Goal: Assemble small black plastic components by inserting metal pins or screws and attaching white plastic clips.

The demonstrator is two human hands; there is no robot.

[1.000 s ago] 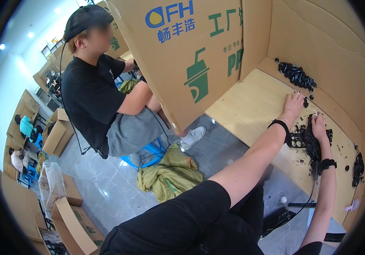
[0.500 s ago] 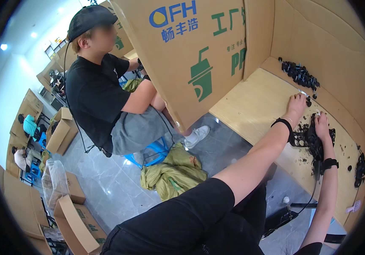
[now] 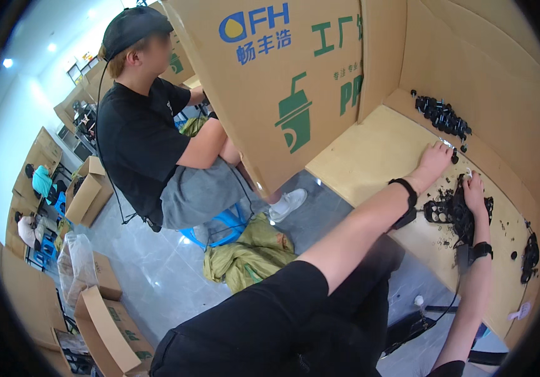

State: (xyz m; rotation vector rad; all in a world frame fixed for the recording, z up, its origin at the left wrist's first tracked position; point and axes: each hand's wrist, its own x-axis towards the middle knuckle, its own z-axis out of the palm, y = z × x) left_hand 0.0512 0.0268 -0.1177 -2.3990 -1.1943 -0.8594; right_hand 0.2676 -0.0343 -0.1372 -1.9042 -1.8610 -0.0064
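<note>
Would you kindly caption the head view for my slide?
Left hand and right hand at a light wooden tabletop strewn with small black parts, beside a printed cardboard panel.

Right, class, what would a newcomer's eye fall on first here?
Probably the big cardboard panel with coloured print, top centre. Next, the person in a black cap seated left of it. Then, towards the right, the left hand and right hand over a wooden table scattered with black parts.
</note>
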